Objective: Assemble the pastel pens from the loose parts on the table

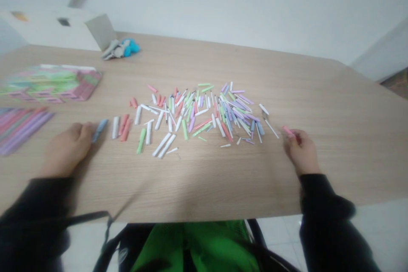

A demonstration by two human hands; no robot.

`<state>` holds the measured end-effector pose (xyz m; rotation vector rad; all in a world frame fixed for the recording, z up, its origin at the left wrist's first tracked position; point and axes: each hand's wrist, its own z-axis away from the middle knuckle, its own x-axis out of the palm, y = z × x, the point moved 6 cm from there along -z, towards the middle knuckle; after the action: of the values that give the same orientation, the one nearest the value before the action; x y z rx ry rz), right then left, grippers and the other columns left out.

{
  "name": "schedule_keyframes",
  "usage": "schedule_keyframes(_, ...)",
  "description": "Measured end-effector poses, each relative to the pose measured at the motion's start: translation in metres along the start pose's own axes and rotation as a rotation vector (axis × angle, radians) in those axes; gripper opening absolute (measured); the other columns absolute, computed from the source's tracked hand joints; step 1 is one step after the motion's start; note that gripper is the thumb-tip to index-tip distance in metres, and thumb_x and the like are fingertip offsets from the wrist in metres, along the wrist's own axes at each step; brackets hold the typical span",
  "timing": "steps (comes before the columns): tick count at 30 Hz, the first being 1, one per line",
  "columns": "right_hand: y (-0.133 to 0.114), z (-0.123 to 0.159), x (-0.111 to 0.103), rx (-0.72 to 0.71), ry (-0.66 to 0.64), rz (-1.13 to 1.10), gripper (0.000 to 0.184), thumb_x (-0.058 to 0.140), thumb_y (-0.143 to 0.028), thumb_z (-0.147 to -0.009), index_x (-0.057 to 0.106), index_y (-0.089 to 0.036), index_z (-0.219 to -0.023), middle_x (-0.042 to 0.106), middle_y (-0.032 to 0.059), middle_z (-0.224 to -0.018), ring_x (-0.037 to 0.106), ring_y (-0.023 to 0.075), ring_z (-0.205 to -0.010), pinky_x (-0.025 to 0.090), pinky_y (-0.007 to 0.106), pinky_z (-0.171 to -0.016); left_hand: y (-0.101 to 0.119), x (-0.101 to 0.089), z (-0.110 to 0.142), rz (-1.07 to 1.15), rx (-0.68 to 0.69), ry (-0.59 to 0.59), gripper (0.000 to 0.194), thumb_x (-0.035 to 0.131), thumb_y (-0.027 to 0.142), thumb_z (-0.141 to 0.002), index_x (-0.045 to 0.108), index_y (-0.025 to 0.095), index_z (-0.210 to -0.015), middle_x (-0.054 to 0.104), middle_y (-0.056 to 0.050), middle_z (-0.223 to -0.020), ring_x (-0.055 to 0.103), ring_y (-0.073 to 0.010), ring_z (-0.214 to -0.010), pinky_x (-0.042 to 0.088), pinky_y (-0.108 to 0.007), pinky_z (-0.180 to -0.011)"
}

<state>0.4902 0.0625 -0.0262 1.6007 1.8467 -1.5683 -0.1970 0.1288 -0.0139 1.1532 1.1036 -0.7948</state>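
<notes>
"Surface (338, 144) first: what's the right grip (301, 151) pinching?"

"A pink paper tube (288, 131), right of the heap of paper tubes (194, 114). Light, stiff, crushable; hold mid-length. Left grip (68, 148), beside a blue tube (100, 130): can't tell."

And here's the room: a plain white wall (242, 4) sweeps across the top, a pale wood-grain counter (347, 144) fills the middle, a low white unit (47, 29) sits upper left, white floor tiles (277, 231) show lower right.
</notes>
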Motion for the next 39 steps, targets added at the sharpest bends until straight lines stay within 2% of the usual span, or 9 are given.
schedule_keyframes(2,-0.023,0.0,0.002,-0.021,0.001,-0.158,0.031,0.053,-0.042,-0.086,0.063,-0.016,-0.102,0.063,0.0061,-0.077,0.055,0.0202,-0.065,0.047,0.036,-0.065,-0.007,0.0,0.002,-0.081,-0.1,-0.021,0.069,0.008,0.054,-0.1,0.054,0.005,-0.117,0.063,-0.022,-0.107,0.059,-0.0365,-0.103,0.046,-0.048,-0.087)
schedule_keyframes(7,-0.109,0.01,0.014,-0.145,-0.156,-0.412,0.032,0.054,-0.047,-0.092,0.06,-0.021,-0.11,0.062,0.0025,-0.081,0.057,0.0176,-0.069,0.049,0.033,-0.065,-0.004,-0.001,0.004,-0.07,-0.09,-0.034,0.076,0.01,0.061,-0.1,0.052,0.003,-0.128,0.062,-0.023,-0.119,0.058,-0.032,-0.104,0.044,-0.041,-0.084)
schedule_keyframes(11,-0.181,0.045,0.019,-0.295,-0.345,-0.691,0.013,0.053,-0.036,-0.098,0.052,-0.025,-0.103,0.066,0.0005,-0.082,0.064,0.0175,-0.077,0.053,0.035,-0.076,-0.005,-0.001,0.008,-0.055,-0.089,-0.011,0.072,0.014,0.06,-0.101,0.047,0.005,-0.135,0.063,-0.02,-0.116,0.06,-0.0298,-0.1,0.042,-0.038,-0.08)
schedule_keyframes(14,-0.21,0.083,0.028,-0.359,-0.407,-0.707,0.01,0.045,-0.028,-0.102,0.053,-0.025,-0.096,0.072,0.006,-0.104,0.068,0.0202,-0.099,0.052,0.042,-0.093,-0.005,-0.001,0.012,-0.061,-0.065,-0.009,0.07,0.013,0.056,-0.103,0.049,0.005,-0.133,0.063,-0.02,-0.118,0.059,-0.0289,-0.102,0.041,-0.038,-0.082)
schedule_keyframes(19,-0.216,0.133,0.06,-0.442,-0.614,-0.568,0.014,0.042,-0.023,-0.101,0.055,-0.024,-0.097,0.074,0.0098,-0.102,0.071,0.0241,-0.099,0.057,0.044,-0.088,-0.004,0.0,0.011,-0.086,-0.047,-0.012,0.069,0.009,0.054,-0.103,0.051,0.004,-0.126,0.063,-0.022,-0.118,0.059,-0.0305,-0.103,0.042,-0.038,-0.082)
schedule_keyframes(22,-0.211,0.135,0.06,-0.436,-0.578,-0.563,0.014,0.042,-0.021,-0.101,0.055,-0.021,-0.105,0.073,0.0116,-0.109,0.07,0.024,-0.105,0.057,0.044,-0.091,-0.003,0.0,0.01,-0.092,-0.036,-0.014,0.07,0.007,0.055,-0.102,0.053,0.005,-0.122,0.063,-0.023,-0.115,0.059,-0.0318,-0.101,0.042,-0.039,-0.081)
schedule_keyframes(28,-0.214,0.147,0.065,-0.501,-0.663,-0.501,0.017,0.04,-0.019,-0.1,0.057,-0.022,-0.106,0.074,0.0112,-0.11,0.072,0.0239,-0.104,0.06,0.043,-0.088,-0.002,0.0,0.011,-0.08,-0.01,-0.017,0.065,0.01,0.054,-0.102,0.056,0.009,-0.116,0.065,-0.02,-0.111,0.059,-0.0292,-0.098,0.042,-0.038,-0.081)
schedule_keyframes(33,-0.214,0.151,0.06,-0.518,-0.678,-0.512,0.017,0.041,-0.019,-0.1,0.057,-0.023,-0.097,0.074,0.01,-0.104,0.073,0.0239,-0.103,0.061,0.041,-0.088,-0.003,0.001,0.01,-0.065,-0.018,-0.007,0.062,0.015,0.052,-0.102,0.058,0.009,-0.114,0.067,-0.018,-0.107,0.06,-0.0278,-0.094,0.043,-0.037,-0.081)
schedule_keyframes(39,-0.209,0.142,0.059,-0.415,-0.806,-0.539,0.006,0.05,-0.026,-0.1,0.056,-0.024,-0.099,0.076,0.008,-0.1,0.076,0.0228,-0.095,0.064,0.035,-0.08,-0.005,-0.006,0.013,0.019,-0.05,0.101,0.06,0.015,0.048,-0.103,0.049,0.007,-0.13,0.066,-0.02,-0.113,0.062,-0.0292,-0.103,0.045,-0.038,-0.084)
